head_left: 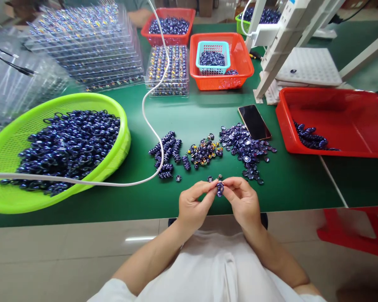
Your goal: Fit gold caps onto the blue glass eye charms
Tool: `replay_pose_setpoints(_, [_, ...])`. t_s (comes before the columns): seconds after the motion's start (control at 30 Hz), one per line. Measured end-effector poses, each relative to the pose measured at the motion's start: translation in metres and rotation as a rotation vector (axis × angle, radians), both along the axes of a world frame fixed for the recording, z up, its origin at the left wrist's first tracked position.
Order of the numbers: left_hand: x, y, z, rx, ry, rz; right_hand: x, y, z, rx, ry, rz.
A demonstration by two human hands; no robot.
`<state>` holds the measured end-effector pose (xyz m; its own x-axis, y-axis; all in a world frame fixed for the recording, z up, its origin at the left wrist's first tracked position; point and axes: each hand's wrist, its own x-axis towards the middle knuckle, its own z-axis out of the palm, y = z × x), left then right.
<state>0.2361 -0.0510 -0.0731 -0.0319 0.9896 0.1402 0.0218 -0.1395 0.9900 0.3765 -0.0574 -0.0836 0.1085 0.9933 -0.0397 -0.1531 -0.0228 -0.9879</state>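
Pinching the glossy dark-blue piece (219,189) from both sides

My left grip (191,206) and right grip (247,205) both grasp it between thumb and finger, near the front edge of the green tabletop (138,205). Its exact seating is too small for me to make out.

I judge that a light, level pinch serves best: one side holding firm, the other making fine adjustments, since a shiny surface may slip under hard squeezing. Working slightly farther in would guard against a drop over the edge.

Just beyond lies a single loose piece (209,179). Farther out, yellow-flecked pieces (204,153) lie between stacked dark-blue columns (166,153) on the left and loose dark-blue discs (244,147) on the right, beside a black phone (253,121).
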Motion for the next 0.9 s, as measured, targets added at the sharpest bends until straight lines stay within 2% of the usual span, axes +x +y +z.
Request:
replay_pose_setpoints(0.27, [-0.002,-0.001,0.003,0.229,0.105,-0.087,0.0,-0.001,0.002,0.016,-0.038,-0.02])
replay_pose_setpoints(0.43, [-0.003,-0.001,0.006,0.208,0.153,-0.092,0.003,-0.002,0.004,-0.008,-0.028,0.067])
replay_pose_setpoints(0.57, [-0.006,0.001,0.009,0.223,0.184,-0.165,0.006,-0.002,0.006,-0.023,0.034,0.175])
replay_pose_setpoints(0.77, [-0.009,0.004,0.009,0.328,0.221,-0.2,0.01,-0.002,0.005,-0.078,0.099,0.236])
replay_pose_setpoints(0.9, [-0.009,0.006,0.005,0.358,0.236,-0.211,0.012,-0.002,0.002,-0.107,0.11,0.228])
